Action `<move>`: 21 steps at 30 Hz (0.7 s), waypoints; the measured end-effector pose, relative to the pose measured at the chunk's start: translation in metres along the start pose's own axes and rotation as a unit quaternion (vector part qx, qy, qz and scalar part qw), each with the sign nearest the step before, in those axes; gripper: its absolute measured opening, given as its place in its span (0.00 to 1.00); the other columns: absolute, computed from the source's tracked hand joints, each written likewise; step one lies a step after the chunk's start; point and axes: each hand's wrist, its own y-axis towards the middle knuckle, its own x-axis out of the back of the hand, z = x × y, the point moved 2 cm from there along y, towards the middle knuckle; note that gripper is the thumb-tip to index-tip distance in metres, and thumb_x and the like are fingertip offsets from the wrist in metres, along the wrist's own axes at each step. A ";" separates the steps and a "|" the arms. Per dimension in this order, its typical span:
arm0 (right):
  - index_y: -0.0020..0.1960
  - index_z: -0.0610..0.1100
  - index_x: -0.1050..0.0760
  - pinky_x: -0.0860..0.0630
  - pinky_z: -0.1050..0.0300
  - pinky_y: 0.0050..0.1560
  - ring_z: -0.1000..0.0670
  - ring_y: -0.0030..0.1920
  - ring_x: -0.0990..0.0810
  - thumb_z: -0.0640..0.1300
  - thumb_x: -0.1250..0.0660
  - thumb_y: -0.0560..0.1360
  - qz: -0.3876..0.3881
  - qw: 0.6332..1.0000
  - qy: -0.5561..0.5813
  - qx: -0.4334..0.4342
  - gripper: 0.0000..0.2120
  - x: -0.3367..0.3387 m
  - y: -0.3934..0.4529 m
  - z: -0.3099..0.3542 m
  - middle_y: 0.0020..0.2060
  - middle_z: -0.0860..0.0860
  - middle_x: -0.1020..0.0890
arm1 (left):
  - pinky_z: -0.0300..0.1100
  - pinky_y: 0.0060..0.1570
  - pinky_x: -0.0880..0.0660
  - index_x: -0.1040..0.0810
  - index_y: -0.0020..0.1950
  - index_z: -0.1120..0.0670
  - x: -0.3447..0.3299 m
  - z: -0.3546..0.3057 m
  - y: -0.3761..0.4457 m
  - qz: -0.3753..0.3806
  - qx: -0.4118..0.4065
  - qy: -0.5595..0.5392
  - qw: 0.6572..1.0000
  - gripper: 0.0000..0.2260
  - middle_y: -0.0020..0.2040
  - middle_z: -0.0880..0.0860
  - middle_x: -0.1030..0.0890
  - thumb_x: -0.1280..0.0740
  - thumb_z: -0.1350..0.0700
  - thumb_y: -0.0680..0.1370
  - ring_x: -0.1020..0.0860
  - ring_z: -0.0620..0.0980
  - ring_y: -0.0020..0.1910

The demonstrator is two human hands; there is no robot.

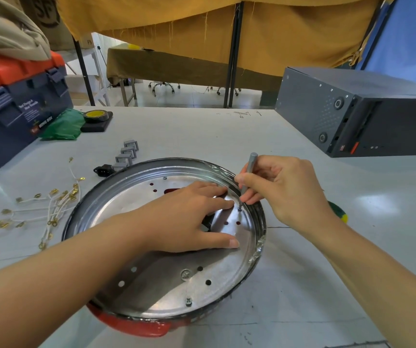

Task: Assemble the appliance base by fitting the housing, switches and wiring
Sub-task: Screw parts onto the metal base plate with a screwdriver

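Wires (51,209) left of housing (166,247) — toolbox (18,106) behind.

Housing plate (151,285) shiny bare metal, red glossy plastic shell (131,325) under; tabletop (201,131) smooth, slightly glossy grey.

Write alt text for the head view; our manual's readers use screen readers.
A person's right hand holds a slim grey screwdriver upright on a screw near the rim of a round metal appliance base, while the left hand presses flat on its plate. Loose white wires lie on the table to the left.
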 end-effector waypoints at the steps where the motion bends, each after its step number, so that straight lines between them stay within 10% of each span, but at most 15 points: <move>1: 0.40 0.41 0.19 0.21 0.64 0.33 0.53 0.28 0.17 0.38 0.29 0.73 0.005 1.000 -0.003 0.003 0.03 0.000 -0.001 0.001 0.27 0.47 0.18 | 0.42 0.67 0.40 0.32 0.69 0.45 0.000 0.000 0.000 0.000 -0.001 -0.001 1.000 0.32 0.73 0.48 0.35 0.42 0.30 0.71 0.40 0.46 0.70; 10: 0.48 0.39 0.20 0.23 0.63 0.39 0.51 0.37 0.17 0.33 0.33 0.75 0.200 0.978 0.047 -0.036 0.06 0.017 0.006 0.003 0.38 0.43 0.16 | 0.46 0.64 0.33 0.28 0.65 0.47 0.003 -0.001 0.000 0.012 0.005 -0.010 1.000 0.31 0.66 0.48 0.29 0.43 0.30 0.71 0.35 0.47 0.66; 21: 0.43 0.38 0.20 0.20 0.62 0.37 0.48 0.33 0.16 0.31 0.30 0.71 0.106 0.990 0.090 -0.040 0.04 0.015 0.005 -0.004 0.36 0.39 0.16 | 0.41 0.69 0.44 0.37 0.72 0.43 -0.001 0.002 0.001 0.021 0.011 0.000 1.000 0.34 0.76 0.45 0.40 0.43 0.29 0.70 0.45 0.45 0.73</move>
